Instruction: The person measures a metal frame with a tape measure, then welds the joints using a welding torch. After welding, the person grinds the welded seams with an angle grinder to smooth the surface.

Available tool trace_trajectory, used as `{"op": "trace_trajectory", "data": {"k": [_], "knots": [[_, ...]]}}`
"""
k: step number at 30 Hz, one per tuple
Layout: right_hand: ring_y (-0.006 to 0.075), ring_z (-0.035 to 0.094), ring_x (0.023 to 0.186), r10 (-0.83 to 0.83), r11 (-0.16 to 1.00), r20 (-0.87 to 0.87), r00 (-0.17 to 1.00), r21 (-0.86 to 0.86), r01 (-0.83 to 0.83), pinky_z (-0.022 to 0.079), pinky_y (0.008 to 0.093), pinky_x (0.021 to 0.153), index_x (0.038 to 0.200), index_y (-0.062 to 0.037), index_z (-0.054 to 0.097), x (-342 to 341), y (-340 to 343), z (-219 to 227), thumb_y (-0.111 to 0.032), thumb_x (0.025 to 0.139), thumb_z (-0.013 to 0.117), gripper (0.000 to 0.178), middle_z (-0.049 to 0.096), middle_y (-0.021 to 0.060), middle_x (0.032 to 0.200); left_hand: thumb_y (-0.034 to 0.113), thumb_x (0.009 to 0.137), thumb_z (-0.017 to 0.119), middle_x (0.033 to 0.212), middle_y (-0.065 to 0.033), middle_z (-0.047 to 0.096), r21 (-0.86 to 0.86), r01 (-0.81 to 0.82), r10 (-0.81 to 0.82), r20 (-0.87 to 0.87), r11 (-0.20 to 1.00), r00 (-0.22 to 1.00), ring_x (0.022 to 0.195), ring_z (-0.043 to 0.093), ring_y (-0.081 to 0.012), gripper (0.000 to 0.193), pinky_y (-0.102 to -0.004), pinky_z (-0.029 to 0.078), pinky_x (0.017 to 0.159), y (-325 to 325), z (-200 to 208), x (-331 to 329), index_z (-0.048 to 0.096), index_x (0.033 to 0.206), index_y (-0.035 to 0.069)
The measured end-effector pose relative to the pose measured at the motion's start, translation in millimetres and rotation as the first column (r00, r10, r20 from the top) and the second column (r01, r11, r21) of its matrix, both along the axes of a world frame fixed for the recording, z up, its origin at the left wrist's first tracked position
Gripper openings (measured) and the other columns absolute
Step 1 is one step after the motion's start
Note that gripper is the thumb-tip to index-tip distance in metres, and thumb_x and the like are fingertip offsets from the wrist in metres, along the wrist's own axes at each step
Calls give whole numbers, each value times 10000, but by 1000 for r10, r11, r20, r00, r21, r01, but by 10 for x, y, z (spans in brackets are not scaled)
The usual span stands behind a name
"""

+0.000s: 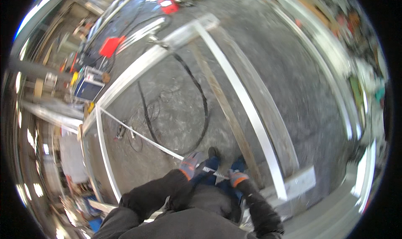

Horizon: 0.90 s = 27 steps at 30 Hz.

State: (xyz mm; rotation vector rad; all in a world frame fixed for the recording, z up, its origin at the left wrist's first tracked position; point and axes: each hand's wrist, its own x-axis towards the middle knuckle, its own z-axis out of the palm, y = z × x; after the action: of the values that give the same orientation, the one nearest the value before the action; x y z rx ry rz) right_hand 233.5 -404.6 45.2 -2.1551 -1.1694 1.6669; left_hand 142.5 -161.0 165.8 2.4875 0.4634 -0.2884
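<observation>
A long, thin pale strip [142, 136], which looks like a measuring tape, runs from the far left corner of a frame to my hands. My left hand [191, 165], in a grey glove with an orange cuff, is closed on it. Between my hands, a short stretch of the strip with dark marks shows above my legs. My right hand [237, 177], gloved alike, is closed at its near end; blur hides the fingertips. Around me lie a white bar [108, 157] on the left and another white bar [245, 105] on the right, both resting across thick pale beams [125, 77].
Beside the right bar lie a brown plank [226, 107] and a wide grey board [259, 98]. A black cable [204, 109] loops on the floor inside the frame. A blue-and-silver box [88, 85] stands left, a red machine [168, 3] far ahead. Long pale profiles [318, 50] line the right.
</observation>
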Motion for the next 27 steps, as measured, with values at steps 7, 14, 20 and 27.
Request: {"op": "trace_trajectory", "data": {"k": [7,14,20,27], "knots": [[361,637,1132,153,986,0,988,-67,-153,507,482,908,1423,-55,427,175,1702,-50,-257,980,534,498,659,220,1203,130,868,673,1142,-207,666,4,-708,660,357,706,661,1093,634,-383,358,-417,508,939,490,-194,-1371,603,1200,14],[406,638,1045,107,994,249,963,-17,-106,490,505,895,1402,-8,418,447,2636,-591,-163,1008,473,427,647,261,1175,88,926,616,1093,-144,685,-219,-970,994,41,106,100,1027,654,-241,296,-353,511,904,440,-1343,-2471,602,1208,1],[439,612,1132,-25,999,273,962,-39,37,506,499,915,1480,9,309,1114,3152,-744,-181,958,609,631,617,297,1227,112,921,633,1021,-108,701,-247,-966,997,-4,75,79,954,658,-216,290,-342,515,862,872,-1670,-2357,617,1192,11],[279,669,949,-510,839,44,859,245,486,554,403,819,1365,14,483,1862,3091,-1313,-378,932,644,606,662,154,1096,132,910,636,1034,-150,697,-235,-893,919,1,384,395,977,659,-230,315,-352,517,866,2509,-1673,-1412,609,1200,11]]}}
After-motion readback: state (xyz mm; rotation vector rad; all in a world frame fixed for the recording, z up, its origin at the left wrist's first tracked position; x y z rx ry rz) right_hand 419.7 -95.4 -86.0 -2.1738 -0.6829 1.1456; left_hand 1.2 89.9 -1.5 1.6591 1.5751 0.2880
